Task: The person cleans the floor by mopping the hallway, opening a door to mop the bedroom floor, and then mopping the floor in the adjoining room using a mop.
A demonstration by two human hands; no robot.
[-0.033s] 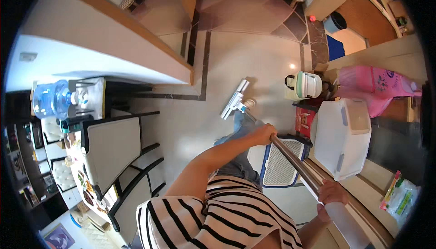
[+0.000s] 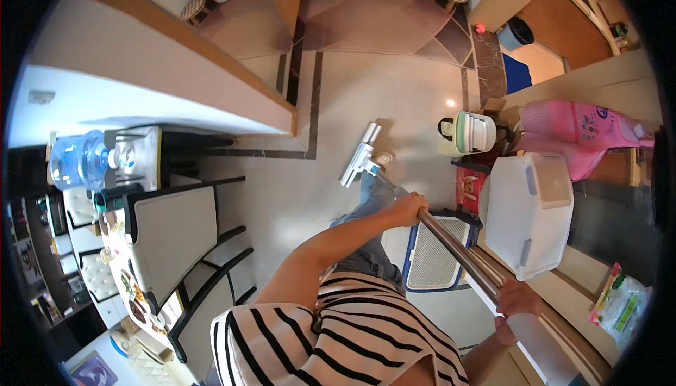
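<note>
A long mop runs diagonally across the view, its silver T-shaped head (image 2: 360, 156) resting on the pale tiled floor. My left hand (image 2: 407, 210) is closed around the middle of the brownish metal pole (image 2: 451, 240). Farther up the pole, at the lower right, my right hand (image 2: 517, 298) also grips it, beside a whitish section of the handle. A blue joint links head and pole. My foot and blue jeans (image 2: 370, 206) show next to the mop head.
Black-framed chairs (image 2: 174, 234) stand on the left by a dining table. To the right are a blue-rimmed mesh panel (image 2: 440, 252), a white lidded bin (image 2: 521, 217), a green-and-white bag (image 2: 468, 132) and a pink cover (image 2: 577, 129). A wall edge (image 2: 294, 120) juts out ahead on the left.
</note>
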